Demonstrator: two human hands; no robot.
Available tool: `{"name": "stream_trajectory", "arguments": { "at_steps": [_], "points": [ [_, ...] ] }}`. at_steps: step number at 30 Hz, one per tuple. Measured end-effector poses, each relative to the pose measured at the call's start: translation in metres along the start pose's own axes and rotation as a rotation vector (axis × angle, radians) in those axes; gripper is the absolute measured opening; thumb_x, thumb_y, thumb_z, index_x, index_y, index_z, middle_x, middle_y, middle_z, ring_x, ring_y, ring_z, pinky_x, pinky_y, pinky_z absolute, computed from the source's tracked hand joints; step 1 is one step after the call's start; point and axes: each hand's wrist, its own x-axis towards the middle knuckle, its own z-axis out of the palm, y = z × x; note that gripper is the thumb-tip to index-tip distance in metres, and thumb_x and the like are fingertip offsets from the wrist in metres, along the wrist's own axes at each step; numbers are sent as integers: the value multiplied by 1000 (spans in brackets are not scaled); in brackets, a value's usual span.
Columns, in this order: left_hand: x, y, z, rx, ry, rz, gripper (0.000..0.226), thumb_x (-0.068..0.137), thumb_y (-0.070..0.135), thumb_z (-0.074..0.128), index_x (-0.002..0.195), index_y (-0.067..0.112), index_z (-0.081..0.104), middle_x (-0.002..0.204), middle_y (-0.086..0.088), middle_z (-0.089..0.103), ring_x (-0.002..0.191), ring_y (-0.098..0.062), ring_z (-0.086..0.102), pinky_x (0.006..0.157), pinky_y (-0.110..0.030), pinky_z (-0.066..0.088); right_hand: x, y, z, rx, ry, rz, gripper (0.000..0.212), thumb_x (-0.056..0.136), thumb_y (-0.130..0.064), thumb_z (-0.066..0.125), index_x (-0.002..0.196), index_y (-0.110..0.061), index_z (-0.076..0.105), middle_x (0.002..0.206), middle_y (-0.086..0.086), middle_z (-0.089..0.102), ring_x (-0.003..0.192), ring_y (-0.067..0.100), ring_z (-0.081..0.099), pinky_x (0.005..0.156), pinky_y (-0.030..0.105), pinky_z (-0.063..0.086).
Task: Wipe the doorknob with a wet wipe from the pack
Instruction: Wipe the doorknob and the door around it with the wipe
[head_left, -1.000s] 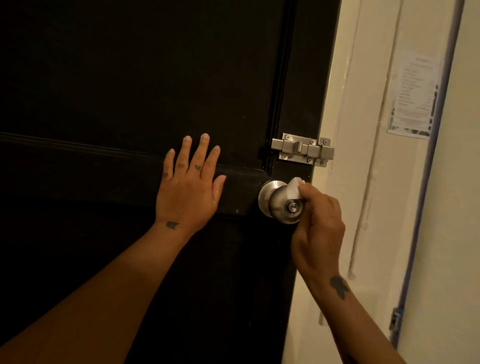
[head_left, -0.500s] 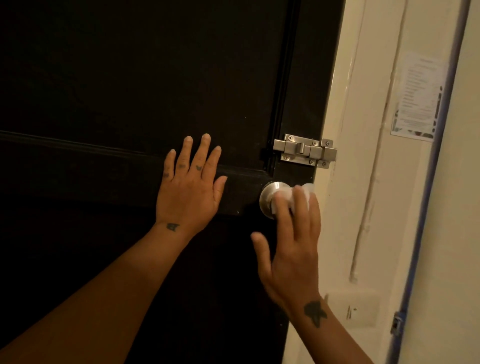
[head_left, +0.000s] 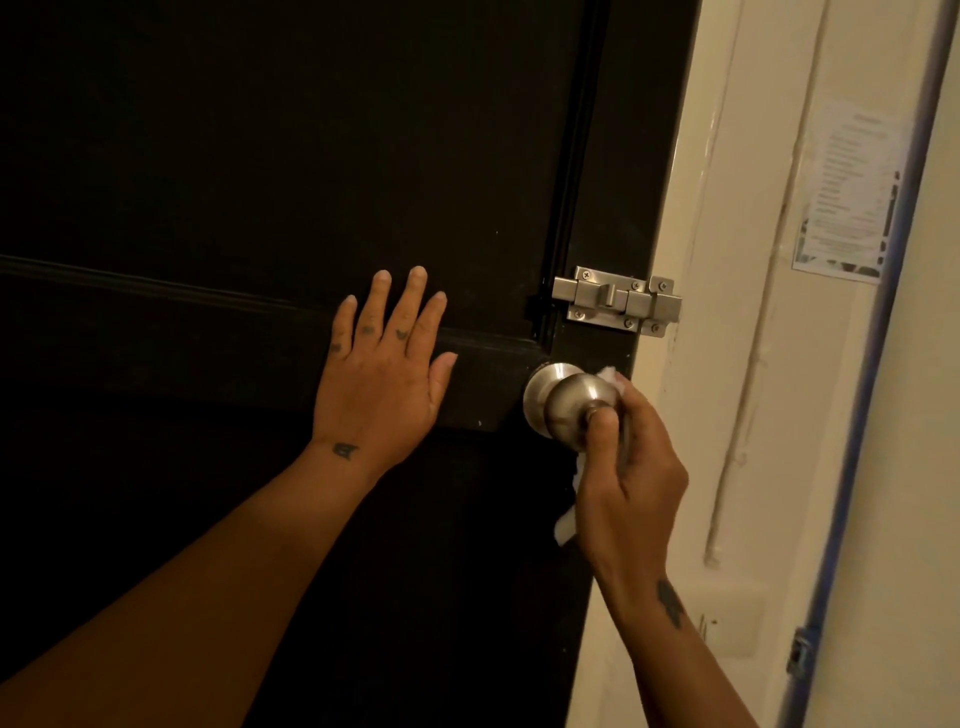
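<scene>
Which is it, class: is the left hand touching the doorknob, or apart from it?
Apart. The head view shows the left hand flat on the dark door, with a strip of door plainly visible between its thumb and the doorknob.

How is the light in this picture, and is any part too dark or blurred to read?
Head view: dim, warm light; the black door loses its detail; the round steel doorknob shows soft glare; the printed paper notice is too blurred to read.

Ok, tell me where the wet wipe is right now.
In the head view the wet wipe is in the right hand, wrapped round the right side of the doorknob, just below the bolt latch.
</scene>
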Motion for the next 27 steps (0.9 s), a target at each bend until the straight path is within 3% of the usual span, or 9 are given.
{"name": "stream_trajectory", "arguments": {
  "at_steps": [5, 9, 13, 16, 19, 21, 22, 24, 27],
  "points": [
    [-1, 2, 1, 3, 12, -5, 54, 90, 38, 26, 135, 10, 40, 145, -16, 40, 133, -39, 36, 106, -53, 27, -32, 8, -14, -65, 73, -46, 43, 85, 11, 46, 121, -12, 51, 112, -19, 53, 107, -13, 49, 91, 4, 38],
    [0, 1, 0, 10, 10, -7, 54, 90, 38, 26, 135, 10, 40, 145, -16, 40, 133, -39, 36, 106, -53, 28, -16, 8, -24, -33, 171, -62, 41, 87, 10, 43, 119, -14, 52, 113, -19, 54, 108, -4, 53, 94, 21, 46],
    [-1, 1, 0, 7, -5, -7, 55, 91, 38, 24, 136, 11, 38, 147, -14, 37, 135, -37, 33, 108, -52, 25, 1, -3, -7, -42, 38, -66, 46, 85, 14, 43, 122, -13, 51, 120, 1, 57, 114, 4, 49, 99, 14, 39],
    [-1, 1, 0, 6, -14, -8, 55, 91, 39, 24, 136, 11, 37, 147, -14, 36, 135, -37, 32, 108, -52, 24, -2, -7, 8, -169, -15, -176, 46, 79, 17, 50, 120, -2, 53, 127, 17, 54, 124, 26, 44, 108, 26, 31],
    [-1, 0, 0, -4, -9, -2, 54, 91, 38, 27, 136, 10, 37, 147, -15, 36, 135, -38, 32, 108, -52, 24, -9, -7, 13, -384, -89, -370, 36, 83, -7, 48, 118, 2, 53, 129, 23, 50, 125, 40, 35, 102, 51, 28],
    [-1, 0, -1, -9, -8, 0, 54, 91, 38, 28, 137, 10, 36, 147, -15, 36, 135, -38, 31, 108, -52, 23, -14, -2, 8, -449, -138, -504, 39, 87, -21, 41, 115, 2, 55, 128, 18, 47, 125, 41, 34, 100, 58, 31],
    [-1, 0, -1, -7, -10, 1, 54, 91, 38, 26, 137, 10, 36, 147, -14, 35, 135, -37, 31, 108, -51, 23, -15, 0, 4, -431, -140, -547, 38, 91, -25, 39, 114, 0, 56, 128, 15, 45, 125, 40, 36, 101, 56, 33],
    [-1, 0, 0, -6, -17, 0, 56, 91, 39, 24, 137, 11, 36, 148, -14, 35, 136, -37, 31, 108, -51, 23, -13, 3, -6, -330, -71, -560, 36, 97, -27, 34, 113, -3, 55, 124, 14, 47, 124, 34, 42, 105, 40, 37],
    [-1, 0, 0, -11, -8, -1, 55, 90, 38, 25, 136, 11, 38, 147, -14, 37, 135, -37, 32, 108, -52, 24, 1, 5, -16, -213, 80, -443, 32, 89, -6, 35, 113, 0, 55, 120, 15, 52, 116, 25, 48, 105, 27, 35]
  ]
}}
